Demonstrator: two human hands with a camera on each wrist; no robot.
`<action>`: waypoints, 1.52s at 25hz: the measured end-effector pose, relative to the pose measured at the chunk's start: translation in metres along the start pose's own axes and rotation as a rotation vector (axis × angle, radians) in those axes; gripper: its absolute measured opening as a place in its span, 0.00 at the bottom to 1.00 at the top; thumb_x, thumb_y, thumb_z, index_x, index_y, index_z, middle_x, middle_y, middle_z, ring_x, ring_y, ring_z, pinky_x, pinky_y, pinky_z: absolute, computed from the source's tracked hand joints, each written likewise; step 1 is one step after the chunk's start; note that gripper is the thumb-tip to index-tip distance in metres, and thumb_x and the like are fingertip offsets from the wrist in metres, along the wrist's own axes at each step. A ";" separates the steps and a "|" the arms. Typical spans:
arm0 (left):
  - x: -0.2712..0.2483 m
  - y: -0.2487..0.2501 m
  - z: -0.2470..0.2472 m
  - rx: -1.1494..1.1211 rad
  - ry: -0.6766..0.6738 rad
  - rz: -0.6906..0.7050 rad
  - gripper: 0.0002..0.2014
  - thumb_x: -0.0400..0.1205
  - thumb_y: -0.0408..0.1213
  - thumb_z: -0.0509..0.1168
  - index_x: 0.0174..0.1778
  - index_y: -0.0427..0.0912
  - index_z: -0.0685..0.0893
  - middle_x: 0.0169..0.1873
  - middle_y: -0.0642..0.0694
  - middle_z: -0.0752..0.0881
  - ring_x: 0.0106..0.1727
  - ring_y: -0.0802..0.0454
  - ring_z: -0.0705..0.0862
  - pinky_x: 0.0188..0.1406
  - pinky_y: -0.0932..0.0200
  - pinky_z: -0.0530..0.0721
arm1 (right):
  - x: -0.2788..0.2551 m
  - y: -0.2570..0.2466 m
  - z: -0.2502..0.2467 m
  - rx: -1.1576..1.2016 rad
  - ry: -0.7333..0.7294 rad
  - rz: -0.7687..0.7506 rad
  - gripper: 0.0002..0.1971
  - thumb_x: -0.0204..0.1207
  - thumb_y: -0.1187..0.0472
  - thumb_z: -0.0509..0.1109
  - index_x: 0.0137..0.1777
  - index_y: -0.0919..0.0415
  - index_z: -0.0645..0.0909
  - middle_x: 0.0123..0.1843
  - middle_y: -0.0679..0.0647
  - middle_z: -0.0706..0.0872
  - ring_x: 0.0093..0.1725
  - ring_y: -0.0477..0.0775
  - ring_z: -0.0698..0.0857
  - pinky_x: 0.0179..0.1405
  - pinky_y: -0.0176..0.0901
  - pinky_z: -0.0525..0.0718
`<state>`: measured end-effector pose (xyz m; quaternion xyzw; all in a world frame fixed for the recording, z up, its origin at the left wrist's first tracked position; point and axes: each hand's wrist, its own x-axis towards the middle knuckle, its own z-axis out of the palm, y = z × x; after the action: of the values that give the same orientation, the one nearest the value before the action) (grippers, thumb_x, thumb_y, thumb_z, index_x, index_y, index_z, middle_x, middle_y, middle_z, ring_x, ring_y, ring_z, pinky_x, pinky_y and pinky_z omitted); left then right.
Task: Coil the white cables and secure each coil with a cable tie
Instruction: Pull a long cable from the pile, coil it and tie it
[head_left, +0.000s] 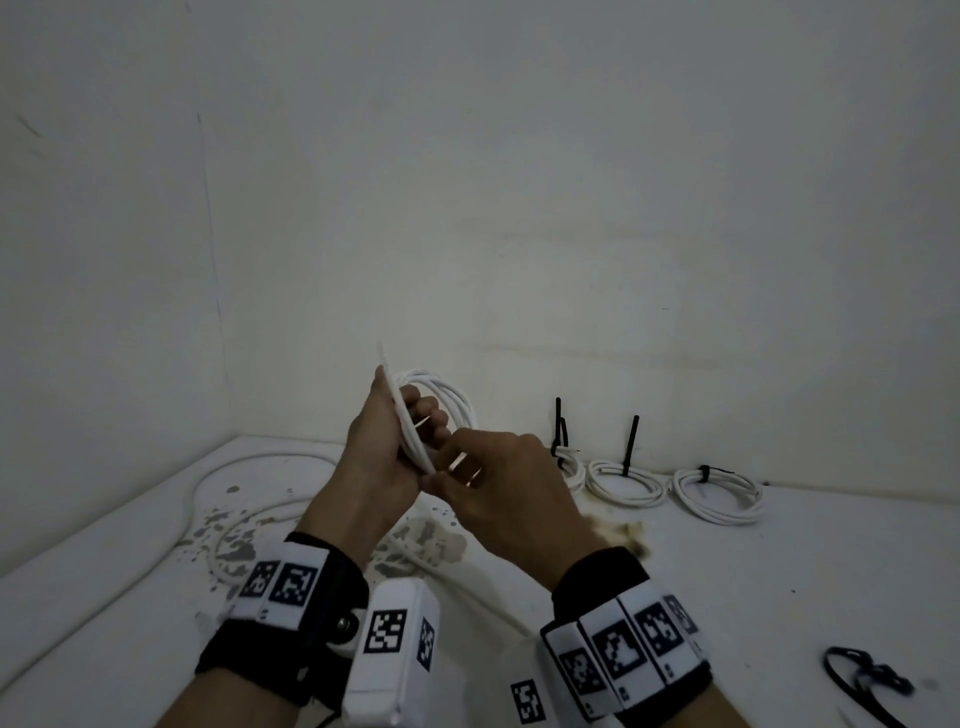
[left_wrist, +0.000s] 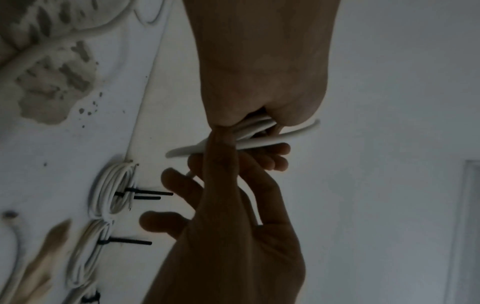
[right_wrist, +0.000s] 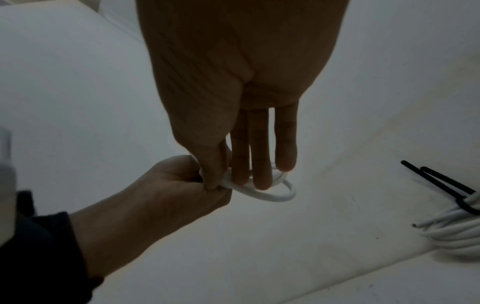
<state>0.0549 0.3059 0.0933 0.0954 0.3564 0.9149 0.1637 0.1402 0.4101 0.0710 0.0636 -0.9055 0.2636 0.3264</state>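
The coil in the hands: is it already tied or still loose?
Loose. The coil shows no black tie; the left hand grips its loops together.

Tied coils (head_left: 718, 492) sit in a row at the desk's (head_left: 727, 571) back right, against the wall (head_left: 519, 182). Loose cable (head_left: 228, 467) lies left; spare ties (head_left: 865, 678) front right.

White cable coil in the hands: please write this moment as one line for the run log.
step: coiling | left hand: grips white cable coil | right hand: pinches its strand | tie: not yet on | finished coils: by wall
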 end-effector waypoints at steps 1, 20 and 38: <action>-0.001 0.000 -0.001 0.056 0.017 0.018 0.24 0.87 0.57 0.55 0.30 0.45 0.72 0.19 0.50 0.75 0.18 0.55 0.76 0.17 0.65 0.76 | 0.000 0.001 -0.001 0.014 0.009 0.005 0.08 0.72 0.46 0.78 0.44 0.49 0.89 0.38 0.45 0.92 0.36 0.44 0.89 0.42 0.46 0.88; -0.014 -0.002 -0.006 0.683 -0.364 -0.338 0.42 0.70 0.82 0.38 0.23 0.45 0.75 0.18 0.51 0.59 0.16 0.58 0.53 0.18 0.63 0.51 | 0.007 0.023 -0.030 0.011 -0.080 -0.096 0.19 0.84 0.51 0.68 0.74 0.36 0.77 0.80 0.44 0.73 0.82 0.44 0.64 0.77 0.44 0.66; -0.018 0.003 -0.003 0.841 -0.331 -0.346 0.36 0.71 0.78 0.52 0.33 0.42 0.75 0.20 0.51 0.62 0.14 0.61 0.57 0.12 0.68 0.59 | 0.006 0.025 -0.019 -0.054 0.095 -0.121 0.08 0.88 0.61 0.61 0.46 0.55 0.67 0.32 0.36 0.80 0.25 0.40 0.79 0.25 0.35 0.69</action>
<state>0.0696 0.2951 0.0921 0.2369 0.6752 0.6234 0.3151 0.1390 0.4420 0.0761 0.0967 -0.8903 0.2214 0.3861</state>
